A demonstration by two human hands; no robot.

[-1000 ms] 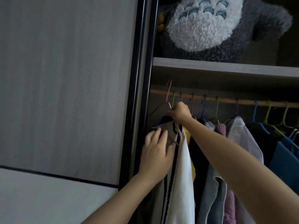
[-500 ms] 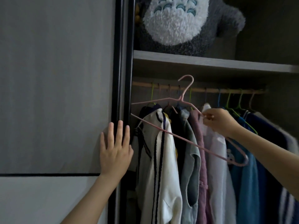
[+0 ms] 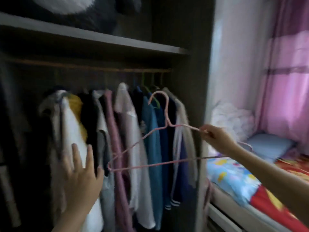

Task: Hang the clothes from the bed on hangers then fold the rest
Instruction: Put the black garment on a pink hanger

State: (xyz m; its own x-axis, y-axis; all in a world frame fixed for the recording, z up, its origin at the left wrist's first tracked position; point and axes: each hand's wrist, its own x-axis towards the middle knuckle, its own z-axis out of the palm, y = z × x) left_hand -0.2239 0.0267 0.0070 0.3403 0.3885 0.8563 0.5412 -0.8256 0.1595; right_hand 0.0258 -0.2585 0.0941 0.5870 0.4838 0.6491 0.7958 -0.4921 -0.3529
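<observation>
Head view, motion-blurred. Right-hand fingers (image 3: pixel 206 131) pinch the upper right arm of a pink wire hanger (image 3: pixel 166 113); the right hand (image 3: pixel 217 139) is raised, its forearm running off to the lower right. The hanger is bare, hook uppermost, and slopes down to the left of the gripping fingers. It hangs in the air in front of the hung clothes (image 3: pixel 130 123), below the rail (image 3: pixel 100 67). The left hand (image 3: pixel 82 178) sits low and left of the hanger's far tip, fingers straight and spread, grasping nothing. Whether they touch the white garment (image 3: pixel 71 128) behind them cannot be told. Behind both hands the hung row reads white, yellow, black, grey, mauve, pale, blue, navy. Above the rail is a shelf (image 3: pixel 100 41) carrying a grey-and-white plush toy (image 3: pixel 75 10). Right of and below the right-hand fingers lies the bed (image 3: pixel 234 178), its sheet patterned blue, yellow and red. A blue pillow (image 3: pixel 270 146) lies on the bed and a white crumpled bundle (image 3: pixel 234 121) shows just beyond the fingers. A pink curtain (image 3: pixel 287 97) hangs farther right.
</observation>
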